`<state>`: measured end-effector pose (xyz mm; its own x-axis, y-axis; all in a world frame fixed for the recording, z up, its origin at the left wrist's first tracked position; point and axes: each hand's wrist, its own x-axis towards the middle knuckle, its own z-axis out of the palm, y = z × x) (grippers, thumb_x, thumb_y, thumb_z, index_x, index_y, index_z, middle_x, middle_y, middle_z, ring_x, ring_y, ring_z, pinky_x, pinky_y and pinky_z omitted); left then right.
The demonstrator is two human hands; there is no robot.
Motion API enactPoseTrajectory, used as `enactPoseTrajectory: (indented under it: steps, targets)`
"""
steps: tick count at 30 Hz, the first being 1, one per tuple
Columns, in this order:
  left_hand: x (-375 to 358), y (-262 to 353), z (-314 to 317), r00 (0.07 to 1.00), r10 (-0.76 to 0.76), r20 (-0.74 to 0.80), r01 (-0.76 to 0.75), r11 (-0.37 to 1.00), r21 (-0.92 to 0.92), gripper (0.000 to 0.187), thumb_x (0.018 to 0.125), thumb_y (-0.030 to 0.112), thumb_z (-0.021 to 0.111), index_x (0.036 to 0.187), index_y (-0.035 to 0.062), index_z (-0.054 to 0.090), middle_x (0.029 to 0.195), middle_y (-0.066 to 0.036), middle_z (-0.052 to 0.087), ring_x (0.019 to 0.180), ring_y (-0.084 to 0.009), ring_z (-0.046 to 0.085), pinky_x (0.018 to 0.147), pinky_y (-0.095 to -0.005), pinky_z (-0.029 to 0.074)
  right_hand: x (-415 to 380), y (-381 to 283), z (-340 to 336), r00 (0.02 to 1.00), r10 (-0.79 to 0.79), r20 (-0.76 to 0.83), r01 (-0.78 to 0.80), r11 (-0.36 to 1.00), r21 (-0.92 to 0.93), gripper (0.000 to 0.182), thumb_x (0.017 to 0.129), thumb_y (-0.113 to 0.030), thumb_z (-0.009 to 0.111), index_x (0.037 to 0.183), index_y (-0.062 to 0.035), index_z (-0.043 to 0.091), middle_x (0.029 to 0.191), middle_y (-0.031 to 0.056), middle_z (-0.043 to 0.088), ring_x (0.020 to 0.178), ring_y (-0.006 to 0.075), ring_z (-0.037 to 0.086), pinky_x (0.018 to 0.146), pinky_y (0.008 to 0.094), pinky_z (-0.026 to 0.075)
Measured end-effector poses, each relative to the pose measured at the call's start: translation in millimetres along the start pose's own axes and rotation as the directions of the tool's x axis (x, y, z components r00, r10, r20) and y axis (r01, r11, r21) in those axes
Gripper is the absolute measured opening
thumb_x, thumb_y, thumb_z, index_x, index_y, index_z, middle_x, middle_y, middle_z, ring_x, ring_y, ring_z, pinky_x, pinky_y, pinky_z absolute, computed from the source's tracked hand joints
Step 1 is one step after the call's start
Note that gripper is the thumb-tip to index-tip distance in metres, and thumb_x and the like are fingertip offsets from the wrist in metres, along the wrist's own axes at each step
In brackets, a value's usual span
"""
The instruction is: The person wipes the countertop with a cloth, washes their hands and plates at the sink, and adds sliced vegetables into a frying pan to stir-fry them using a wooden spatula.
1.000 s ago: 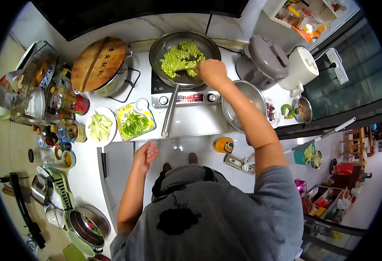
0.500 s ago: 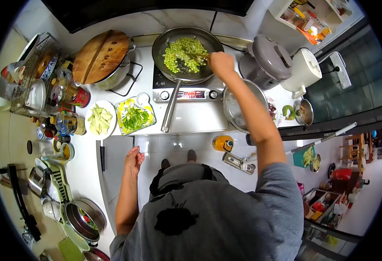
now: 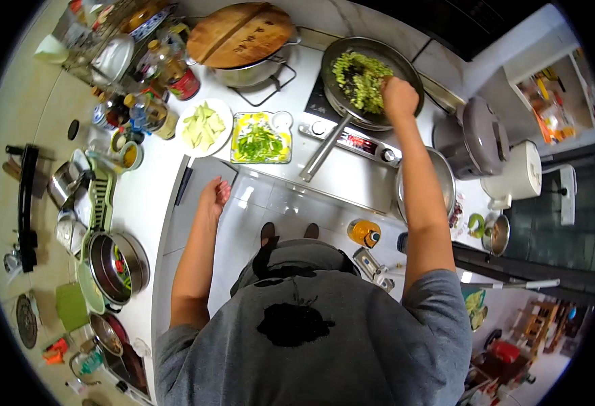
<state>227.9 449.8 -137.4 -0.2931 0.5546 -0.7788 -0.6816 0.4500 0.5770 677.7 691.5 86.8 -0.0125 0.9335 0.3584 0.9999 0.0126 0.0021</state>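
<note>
My right hand point(image 3: 399, 99) is closed over the frying pan point(image 3: 411, 66), gripping a brown stirring utensil whose end is hidden among the food. Chopped green vegetable pieces point(image 3: 366, 84) lie heaped inside the pan. The pan rests on an induction cooker point(image 3: 351, 140) with a lit red display, its metal handle point(image 3: 327, 150) pointing toward me. My left hand point(image 3: 215, 196) hangs before the counter edge, fingers loosely curled and apart, holding nothing. Nearest to it are a white plate of pale green slices point(image 3: 203, 128) and a yellow-patterned tray with cut greens point(image 3: 259, 143).
A pot with a wooden lid point(image 3: 243, 34) stands left of the cooker. To the right are a metal bowl point(image 3: 439, 186), a grey electric cooker point(image 3: 477, 139) and a white appliance point(image 3: 517, 172). Bottles point(image 3: 155, 116) line the left counter. An orange jug point(image 3: 364, 233) stands on the floor.
The view has turned, so the counter appears tilted and shifted. My right hand has moved farther over the pan, and the green pieces are pushed into a different heap. My left hand stays empty.
</note>
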Motion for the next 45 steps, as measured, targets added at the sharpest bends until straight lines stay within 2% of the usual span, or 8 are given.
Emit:
enactPoseTrajectory:
  steps: [3, 6, 11, 16, 23, 32, 39, 45]
  targets:
    - [15.3, 11.5, -5.5, 0.998, 0.041, -0.046, -0.043, 0.998, -0.048, 0.025, 0.090, 0.023, 0.063, 0.108, 0.0073, 0.057, 0.101, -0.010, 0.065, 0.082, -0.0231, 0.065, 0.069, -0.0324, 0.056, 14.9, 20.5, 28.3, 1.000, 0.029, 0.005, -0.029, 1.000, -0.011, 0.028, 0.091, -0.034, 0.055, 0.089, -0.0127, 0.073, 0.075, 0.0190, 0.069, 0.071, 0.0368, 0.069, 0.063, 0.0479, 0.055]
    - [41.4, 25.1, -2.6, 0.993, 0.090, -0.073, -0.097, 0.991, -0.093, 0.026, 0.091, 0.023, 0.061, 0.110, 0.0057, 0.056, 0.104, -0.011, 0.065, 0.085, -0.0259, 0.066, 0.070, -0.0337, 0.056, 3.2, 37.2, 39.8, 0.998, -0.041, 0.056, 0.046, 0.995, -0.090, 0.028, 0.089, -0.019, 0.051, 0.077, -0.0052, 0.072, 0.081, 0.0189, 0.071, 0.074, 0.0331, 0.071, 0.063, 0.0434, 0.056]
    - [81.8, 51.3, -10.4, 0.980, 0.156, -0.128, -0.169, 0.980, -0.102, 0.028, 0.096, 0.026, 0.054, 0.113, 0.0035, 0.054, 0.106, -0.009, 0.063, 0.092, -0.0257, 0.065, 0.069, -0.0307, 0.056, -30.0, 54.0, -53.4, 0.982, -0.079, 0.171, 0.097, 0.990, -0.104, 0.022, 0.084, -0.020, 0.057, 0.078, -0.0054, 0.072, 0.078, 0.0180, 0.070, 0.072, 0.0342, 0.070, 0.064, 0.0436, 0.055]
    - [111.9, 66.9, -21.8, 0.987, 0.148, 0.065, -0.142, 0.985, -0.095, 0.032, 0.096, 0.019, 0.055, 0.122, 0.0006, 0.052, 0.114, -0.013, 0.064, 0.103, -0.0264, 0.065, 0.087, -0.0339, 0.055, -62.9, 49.8, -110.6, 0.960, -0.084, 0.266, 0.124, 0.983, -0.138, 0.018, 0.079, -0.017, 0.060, 0.074, -0.0065, 0.073, 0.074, 0.0167, 0.070, 0.072, 0.0328, 0.070, 0.063, 0.0428, 0.055]
    - [112.0, 71.1, -7.6, 0.986, 0.163, 0.041, -0.154, 0.974, -0.168, 0.030, 0.097, 0.010, 0.051, 0.124, -0.0016, 0.050, 0.108, -0.016, 0.065, 0.093, -0.0264, 0.067, 0.086, -0.0391, 0.059, -15.6, 53.8, 12.2, 0.996, -0.026, 0.088, 0.034, 0.995, -0.093, 0.015, 0.078, -0.016, 0.062, 0.074, -0.0071, 0.073, 0.072, 0.0160, 0.070, 0.069, 0.0308, 0.070, 0.060, 0.0397, 0.055]
    - [90.8, 60.3, -39.7, 0.968, 0.252, -0.001, -0.248, 0.952, -0.180, 0.034, 0.095, 0.011, 0.055, 0.128, 0.0035, 0.051, 0.111, -0.011, 0.063, 0.094, -0.0228, 0.065, 0.084, -0.0346, 0.057, 2.2, 45.7, 36.4, 0.996, 0.078, 0.044, -0.083, 0.988, 0.126, 0.032, 0.085, -0.035, 0.064, 0.076, -0.0058, 0.073, 0.074, 0.0158, 0.070, 0.069, 0.0334, 0.069, 0.063, 0.0421, 0.055]
    - [35.1, 43.1, -92.4, 0.964, 0.255, -0.070, -0.263, 0.952, -0.159, 0.037, 0.093, 0.014, 0.057, 0.129, 0.0078, 0.052, 0.114, -0.008, 0.064, 0.094, -0.0206, 0.064, 0.084, -0.0324, 0.055, -40.2, 85.7, -69.7, 0.986, -0.059, 0.154, 0.078, 0.989, -0.127, 0.017, 0.079, -0.013, 0.059, 0.074, -0.0055, 0.072, 0.075, 0.0169, 0.070, 0.070, 0.0320, 0.070, 0.062, 0.0427, 0.055]
    - [-48.1, 44.2, -93.5, 0.940, 0.330, -0.088, -0.330, 0.944, 0.011, 0.041, 0.091, 0.014, 0.058, 0.131, 0.0116, 0.052, 0.114, -0.005, 0.064, 0.088, -0.0153, 0.062, 0.080, -0.0303, 0.052, -22.8, 119.6, -25.6, 0.980, -0.033, 0.196, 0.073, 0.977, -0.199, 0.023, 0.083, -0.014, 0.056, 0.097, -0.0127, 0.074, 0.079, 0.0139, 0.071, 0.074, 0.0287, 0.070, 0.061, 0.0416, 0.055]
